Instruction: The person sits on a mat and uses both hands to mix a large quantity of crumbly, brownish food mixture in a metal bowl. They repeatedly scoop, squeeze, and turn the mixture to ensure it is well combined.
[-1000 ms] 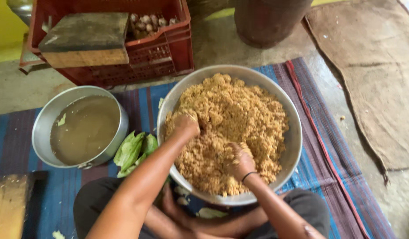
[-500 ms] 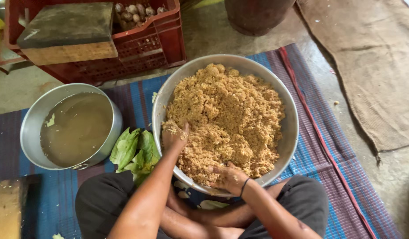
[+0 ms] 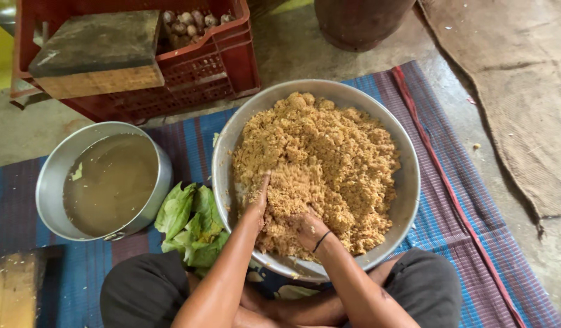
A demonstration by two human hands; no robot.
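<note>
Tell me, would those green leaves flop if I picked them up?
Probably, yes. The green leaves look thin and crumpled, so they would likely droop and feel light. They lie loosely piled beside the big bowl, so a push might scatter them.

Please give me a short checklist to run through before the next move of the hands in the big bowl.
1. Left hand in the crumbly brown mixture: ok.
2. Right hand in the mixture too: ok.
3. Mixture inside the large metal bowl, none seen spilled: ok.
4. Bowl steady on the striped mat: cannot tell.
5. Pot of cloudy liquid upright, apart from the bowl: ok.
6. Green leaves outside the bowl: ok.
</note>
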